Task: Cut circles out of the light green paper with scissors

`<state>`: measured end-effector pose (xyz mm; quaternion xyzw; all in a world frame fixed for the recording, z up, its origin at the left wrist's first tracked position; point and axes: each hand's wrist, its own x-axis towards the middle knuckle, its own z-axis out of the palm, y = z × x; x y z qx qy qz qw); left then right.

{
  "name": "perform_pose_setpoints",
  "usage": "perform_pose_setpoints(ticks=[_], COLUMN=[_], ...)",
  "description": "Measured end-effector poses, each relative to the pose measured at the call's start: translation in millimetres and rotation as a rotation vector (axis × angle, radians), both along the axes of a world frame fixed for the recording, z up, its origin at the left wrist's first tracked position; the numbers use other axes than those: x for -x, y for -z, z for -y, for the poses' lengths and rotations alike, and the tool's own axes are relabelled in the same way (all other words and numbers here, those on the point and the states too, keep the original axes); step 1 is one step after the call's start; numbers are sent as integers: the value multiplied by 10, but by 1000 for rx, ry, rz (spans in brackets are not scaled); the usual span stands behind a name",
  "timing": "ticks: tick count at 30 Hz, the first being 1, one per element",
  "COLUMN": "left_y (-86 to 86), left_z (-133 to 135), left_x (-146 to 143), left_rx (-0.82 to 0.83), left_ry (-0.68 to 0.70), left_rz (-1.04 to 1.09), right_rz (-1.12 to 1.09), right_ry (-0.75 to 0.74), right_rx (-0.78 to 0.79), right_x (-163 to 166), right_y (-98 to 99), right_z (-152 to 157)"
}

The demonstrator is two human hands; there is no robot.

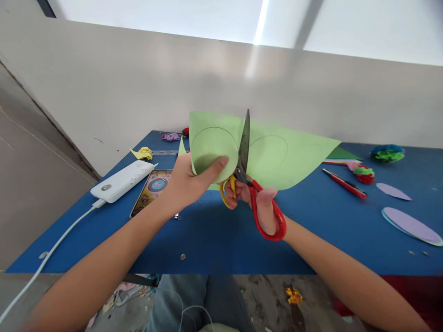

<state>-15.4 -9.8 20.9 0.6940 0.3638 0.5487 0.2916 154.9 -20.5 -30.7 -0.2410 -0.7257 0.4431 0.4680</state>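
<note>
Above table [214, 249], paper [266, 159] held in my left hand [194, 179], thumb [215, 169] pressed over drawn circle [214, 143], seemingly to steady it; right hand [266, 210] gripping scissors [240, 172], blade [245, 143] upright beside circle.

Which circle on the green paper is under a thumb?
The left circle: the left hand has its thumb there; the right circle lies beyond the scissors.

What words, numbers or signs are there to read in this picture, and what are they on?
None can be read for sure.
Phone: a round picture on its screen; any words are too blurred.
White power bank: faint marks, too small to read.
Clear ruler: any numbers are too small to read.
Green paper: drawn curved lines, but no words that I can see.
</note>
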Motion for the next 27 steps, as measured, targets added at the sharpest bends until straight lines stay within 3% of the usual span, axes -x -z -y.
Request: perform_pose_setpoints(ticks=[20,27], left_y=[-47,-64], left_z=[0,21], left_x=[36,34], left_rx=[18,76], left_ry=[25,5], left_rz=[-2,0], right_rz=[-77,-113], right_ry=[-69,-99], right_rx=[110,84], right_x=[-8,-8], right_y=[28,84], right_z=[-21,-64])
